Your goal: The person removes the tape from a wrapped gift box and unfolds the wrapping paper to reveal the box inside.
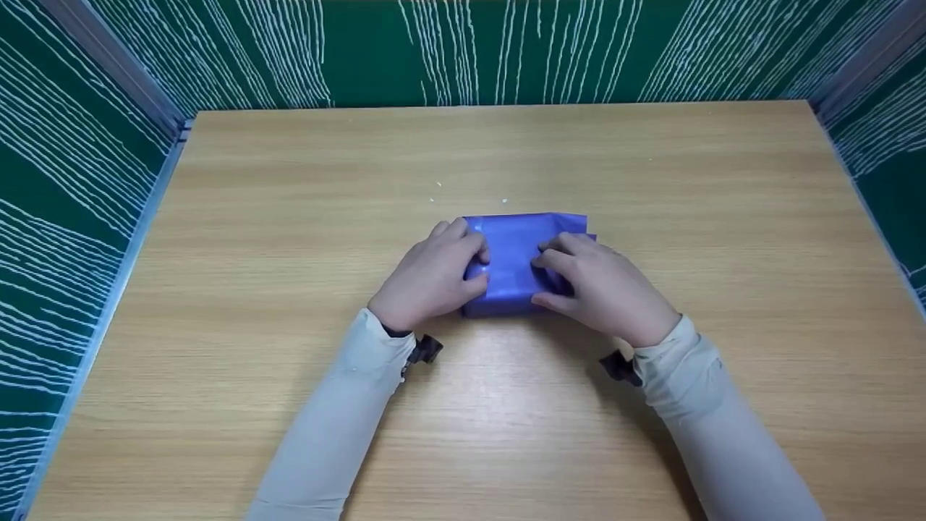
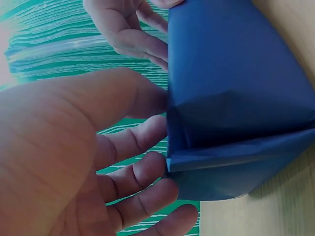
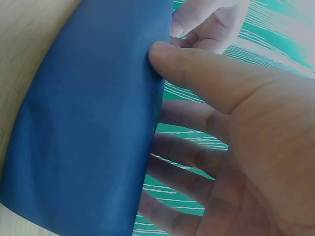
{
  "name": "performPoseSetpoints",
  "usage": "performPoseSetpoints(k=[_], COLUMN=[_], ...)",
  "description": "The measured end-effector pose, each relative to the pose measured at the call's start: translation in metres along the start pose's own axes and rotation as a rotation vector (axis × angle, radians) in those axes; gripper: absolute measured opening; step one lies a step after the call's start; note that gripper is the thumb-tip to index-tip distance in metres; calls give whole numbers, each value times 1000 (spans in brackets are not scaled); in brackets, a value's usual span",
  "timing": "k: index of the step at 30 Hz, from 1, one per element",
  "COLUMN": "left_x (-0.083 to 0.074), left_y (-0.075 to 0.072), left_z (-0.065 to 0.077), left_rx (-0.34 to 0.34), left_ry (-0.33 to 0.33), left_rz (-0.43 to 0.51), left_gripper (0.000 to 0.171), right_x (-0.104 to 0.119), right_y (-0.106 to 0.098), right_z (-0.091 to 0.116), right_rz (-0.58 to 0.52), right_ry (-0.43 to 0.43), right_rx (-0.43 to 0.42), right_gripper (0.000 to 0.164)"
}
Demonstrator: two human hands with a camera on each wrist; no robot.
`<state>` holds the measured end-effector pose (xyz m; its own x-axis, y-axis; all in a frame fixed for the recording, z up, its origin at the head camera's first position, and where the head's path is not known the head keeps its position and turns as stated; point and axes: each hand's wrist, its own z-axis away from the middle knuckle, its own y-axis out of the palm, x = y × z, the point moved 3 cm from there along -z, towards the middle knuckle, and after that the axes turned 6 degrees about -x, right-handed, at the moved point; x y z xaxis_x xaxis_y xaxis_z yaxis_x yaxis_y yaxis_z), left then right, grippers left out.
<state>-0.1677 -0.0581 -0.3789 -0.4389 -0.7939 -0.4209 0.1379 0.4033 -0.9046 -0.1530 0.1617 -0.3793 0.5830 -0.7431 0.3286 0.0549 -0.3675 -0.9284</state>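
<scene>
A blue paper-wrapped package (image 1: 510,264) lies on the table between the two hands. The left hand (image 1: 434,275) rests on its left end, with the thumb and bent fingertips touching the top surface. From the left wrist view, that end of the blue paper (image 2: 221,64) has a folded flap (image 2: 211,156) standing out from it. My right hand (image 1: 604,286) lies over the package's right part, its fingers loosely bent on top. In the right wrist view its thumb (image 3: 197,69) touches the upper edge of the wrapping (image 3: 83,128). The contents are hidden.
A light wooden table (image 1: 304,181) stretches around the package. Several tiny white scraps (image 1: 504,200) lie beyond it. Green panels with white streaks (image 1: 362,58) stand along the back and both sides.
</scene>
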Motion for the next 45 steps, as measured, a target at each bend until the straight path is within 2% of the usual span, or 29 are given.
performPoseSetpoints(k=[5, 9, 13, 18, 21, 28, 32, 35, 39, 45], left_x=[0, 0, 0, 1, 1, -7, -8, -8, -7, -6], left_y=[2, -1, -6, -11, -9, 3, 4, 4, 5, 5], left_z=[-1, -1, 1, 3, 3, -2, -3, -3, -2, -3], left_rx=[-18, -15, 1, 0, -19, -147, -188, -195, -171, -146], left_ry=[10, 26, 69, 107, 92, 37, -4, -52, -103, -105], left_rz=[3, 5, -34, -49, -55, -139, -147, -145, -121, -105], left_gripper=[13, 19, 24, 20, 19, 27, 29, 32, 36, 32], right_x=[0, 0, 1, 1, 1, 0, 0, 0, 1, 1], right_y=[0, -1, 0, 0, 0, 2, 1, 0, 0, 0], right_z=[0, -1, -1, -1, -1, 0, -1, -1, 0, -1], right_rz=[0, 0, 4, -2, -2, 8, 12, 18, 25, 24], right_ry=[-1, 2, 0, -5, 2, 12, 9, 4, 7, 8], right_rx=[-4, -6, -5, -11, -6, 0, 0, -5, -3, -18], right_gripper=[47, 46, 47, 47, 48, 48, 48, 48, 49, 48])
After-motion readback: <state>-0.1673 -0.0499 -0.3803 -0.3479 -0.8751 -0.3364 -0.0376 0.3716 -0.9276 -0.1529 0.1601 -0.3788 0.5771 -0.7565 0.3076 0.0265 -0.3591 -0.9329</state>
